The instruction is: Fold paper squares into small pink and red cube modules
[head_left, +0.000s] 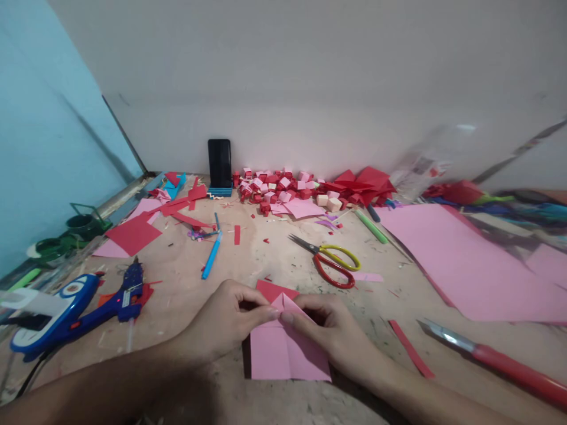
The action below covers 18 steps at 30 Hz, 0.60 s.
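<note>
A pink sheet of paper (pixel 287 351) with crease lines lies at the front middle of the table, its top corners folded inward to a point. My left hand (pixel 234 319) pinches the folded paper near that point, thumb and fingertips closed on it. From the other side, my right hand (pixel 321 324) grips the same sheet, its thumb pressed on the fold close to the left thumb. Just behind the point shows a red piece of paper (pixel 272 289); whether it is joined to the pink sheet I cannot tell.
Scissors (pixel 332 262) lie beyond my hands, with a blue pen (pixel 211 255) to their left. A glue gun (pixel 119 301) rests at left, a red-handled utility knife (pixel 500 357) at right. Large pink sheets (pixel 469 265) cover the right side. Small paper cubes (pixel 283 188) and a phone (pixel 220 163) stand at the back.
</note>
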Each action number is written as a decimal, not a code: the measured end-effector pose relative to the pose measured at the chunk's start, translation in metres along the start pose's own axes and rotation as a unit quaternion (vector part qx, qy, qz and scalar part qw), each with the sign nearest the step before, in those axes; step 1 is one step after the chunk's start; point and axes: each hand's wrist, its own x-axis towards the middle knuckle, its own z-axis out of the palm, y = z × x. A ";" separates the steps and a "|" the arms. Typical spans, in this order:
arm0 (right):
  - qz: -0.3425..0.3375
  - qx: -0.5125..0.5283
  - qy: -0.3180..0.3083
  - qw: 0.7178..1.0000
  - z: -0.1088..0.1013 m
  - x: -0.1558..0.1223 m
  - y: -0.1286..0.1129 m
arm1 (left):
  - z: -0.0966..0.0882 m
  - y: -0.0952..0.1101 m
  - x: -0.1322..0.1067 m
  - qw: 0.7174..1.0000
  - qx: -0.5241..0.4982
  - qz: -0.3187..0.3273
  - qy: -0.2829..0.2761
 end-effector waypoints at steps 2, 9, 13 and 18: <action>0.008 0.003 0.009 1.000 0.000 0.000 0.000 | -0.001 0.000 0.000 1.000 -0.004 -0.003 -0.005; 0.013 0.023 0.038 0.999 -0.001 0.000 0.002 | 0.000 0.002 0.001 1.000 0.006 -0.013 0.009; 0.005 0.017 0.041 0.999 0.000 0.000 0.000 | 0.001 0.002 0.001 0.999 0.000 -0.025 0.025; 0.034 0.063 0.083 0.994 0.000 0.000 0.001 | 0.000 0.001 0.002 0.999 -0.028 -0.035 0.002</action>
